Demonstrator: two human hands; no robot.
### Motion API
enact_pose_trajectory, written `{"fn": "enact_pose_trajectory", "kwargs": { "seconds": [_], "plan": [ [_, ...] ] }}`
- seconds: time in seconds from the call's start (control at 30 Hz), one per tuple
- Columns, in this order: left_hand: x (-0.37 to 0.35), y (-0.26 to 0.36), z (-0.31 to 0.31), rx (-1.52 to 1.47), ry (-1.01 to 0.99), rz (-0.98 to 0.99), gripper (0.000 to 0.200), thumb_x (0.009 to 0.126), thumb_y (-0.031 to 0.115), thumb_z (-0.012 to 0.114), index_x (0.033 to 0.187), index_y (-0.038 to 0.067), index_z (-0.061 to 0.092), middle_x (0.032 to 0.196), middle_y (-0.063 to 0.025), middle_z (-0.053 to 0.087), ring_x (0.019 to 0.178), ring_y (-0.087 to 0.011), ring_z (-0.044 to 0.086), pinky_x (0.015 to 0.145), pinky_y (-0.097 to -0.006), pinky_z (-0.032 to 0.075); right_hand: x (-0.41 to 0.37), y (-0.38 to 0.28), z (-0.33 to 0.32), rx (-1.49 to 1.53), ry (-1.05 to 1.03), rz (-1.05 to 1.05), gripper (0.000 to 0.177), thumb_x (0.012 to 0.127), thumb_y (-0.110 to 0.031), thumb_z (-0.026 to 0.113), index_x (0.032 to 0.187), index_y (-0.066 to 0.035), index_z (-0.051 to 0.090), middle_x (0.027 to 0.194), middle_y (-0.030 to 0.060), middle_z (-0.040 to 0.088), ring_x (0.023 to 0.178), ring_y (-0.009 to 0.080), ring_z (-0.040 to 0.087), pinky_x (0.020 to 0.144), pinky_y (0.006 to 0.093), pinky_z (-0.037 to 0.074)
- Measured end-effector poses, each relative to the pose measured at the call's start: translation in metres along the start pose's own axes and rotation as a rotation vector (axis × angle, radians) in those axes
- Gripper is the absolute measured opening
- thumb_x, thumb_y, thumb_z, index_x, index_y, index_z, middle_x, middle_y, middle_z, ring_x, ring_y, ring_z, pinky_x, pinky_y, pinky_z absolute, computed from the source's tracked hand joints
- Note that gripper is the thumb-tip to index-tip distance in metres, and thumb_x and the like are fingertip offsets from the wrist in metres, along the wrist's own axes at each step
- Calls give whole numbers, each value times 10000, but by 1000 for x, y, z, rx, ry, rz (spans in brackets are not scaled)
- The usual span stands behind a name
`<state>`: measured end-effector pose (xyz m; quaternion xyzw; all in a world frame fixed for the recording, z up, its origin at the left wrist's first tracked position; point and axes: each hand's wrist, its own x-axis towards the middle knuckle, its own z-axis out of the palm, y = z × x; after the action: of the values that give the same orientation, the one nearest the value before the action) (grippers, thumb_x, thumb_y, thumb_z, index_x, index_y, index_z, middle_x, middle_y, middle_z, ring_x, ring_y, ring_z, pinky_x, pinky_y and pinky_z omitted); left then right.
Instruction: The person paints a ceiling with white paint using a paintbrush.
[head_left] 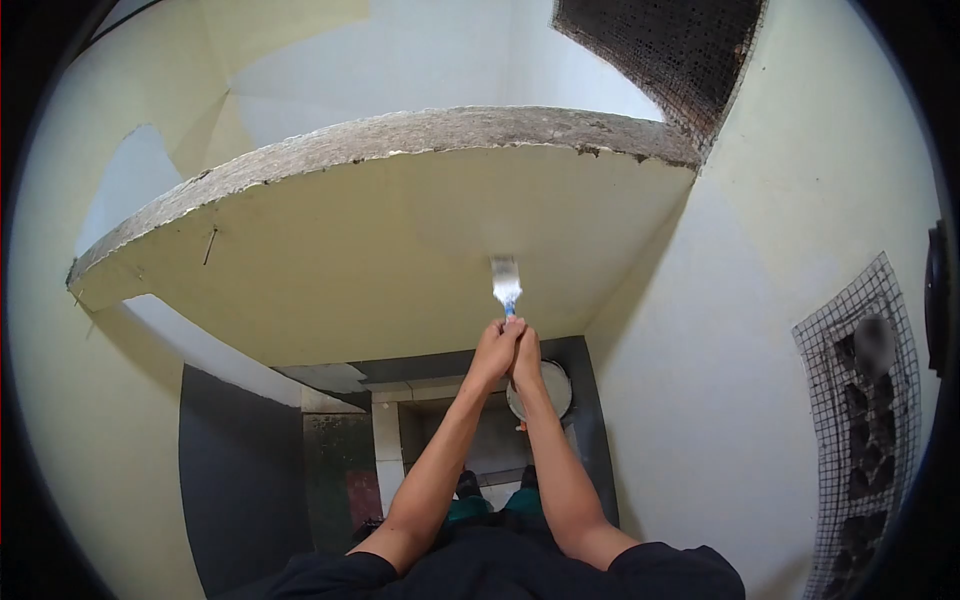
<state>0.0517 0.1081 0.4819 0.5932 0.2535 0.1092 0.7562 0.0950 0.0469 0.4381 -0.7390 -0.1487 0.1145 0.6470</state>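
Both my hands come together at the centre of the head view, closed around the handle of a paintbrush. My left hand [495, 350] is on the left side of the grip, and my right hand [527, 355] presses against it on the right. The paintbrush [507, 282] points up, its white-coated head against the pale yellow wall panel [350, 240]. A lighter, whitish area of the panel lies above and right of the brush. Partly behind my right forearm is a round bucket [556, 390] with pale contents.
A rough concrete ledge [420, 130] runs along the panel's top. A nail [210, 246] sticks out at the left. On the right wall hangs a wire grid [815, 360]; dark mesh [670, 50] is at upper right. Tiled steps [388, 430] lie below.
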Motion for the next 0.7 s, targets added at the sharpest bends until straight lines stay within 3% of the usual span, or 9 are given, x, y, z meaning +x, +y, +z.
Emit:
{"fn": "enact_pose_trajectory", "kwargs": {
  "seconds": [0.1, 0.13, 0.23, 0.33, 0.5, 0.7],
  "plan": [
    [-8, 0, 3, -30, -2, -110, 423, 964, 327, 582, 1154, -51, 603, 1013, -102, 658, 933, -148, 602, 823, -278, 475, -4, 10, 2, 170, 90, 101, 418, 1007, -298, 503, 878, 69, 657, 765, 151, 688, 724, 196, 638, 630, 414, 485],
    [-4, 3, 6, -14, 50, -43, 440, 948, 344, 597, 1081, -75, 605, 925, -99, 647, 858, -153, 596, 764, -301, 488, -3, 10, 1, 189, 122, 90, 421, 1001, -296, 509, 856, 72, 655, 737, 150, 679, 705, 195, 630, 619, 415, 480],
    [5, 39, 10, -12, 2, 19, 447, 946, 367, 586, 1050, -66, 613, 895, -95, 633, 846, -149, 583, 745, -308, 481, 32, -13, 0, 171, 124, 24, 434, 990, -288, 515, 801, 81, 643, 658, 154, 648, 645, 191, 596, 579, 419, 459],
    [9, 93, 23, 40, -30, 45, 477, 962, 362, 573, 1174, -65, 587, 1058, -124, 645, 973, -182, 591, 860, -305, 464, 47, -83, -18, 58, 24, -64, 450, 995, -282, 490, 761, 83, 611, 594, 156, 597, 580, 188, 537, 531, 427, 422],
    [-19, 131, 41, 118, -87, 215, 498, 978, 366, 581, 1255, -46, 546, 1089, -110, 617, 1015, -165, 574, 906, -271, 453, 32, -155, -41, -112, 70, -244, 485, 1013, -293, 435, 686, 54, 523, 535, 120, 500, 529, 180, 438, 489, 425, 368],
    [-16, 89, 54, 123, -101, 430, 484, 1000, 326, 580, 1299, -47, 504, 1069, -76, 598, 994, -132, 546, 912, -267, 444, 23, -124, -54, 7, 90, -218, 443, 1032, -357, 447, 804, 14, 529, 638, 108, 507, 603, 200, 474, 562, 398, 404]
  ]
}}
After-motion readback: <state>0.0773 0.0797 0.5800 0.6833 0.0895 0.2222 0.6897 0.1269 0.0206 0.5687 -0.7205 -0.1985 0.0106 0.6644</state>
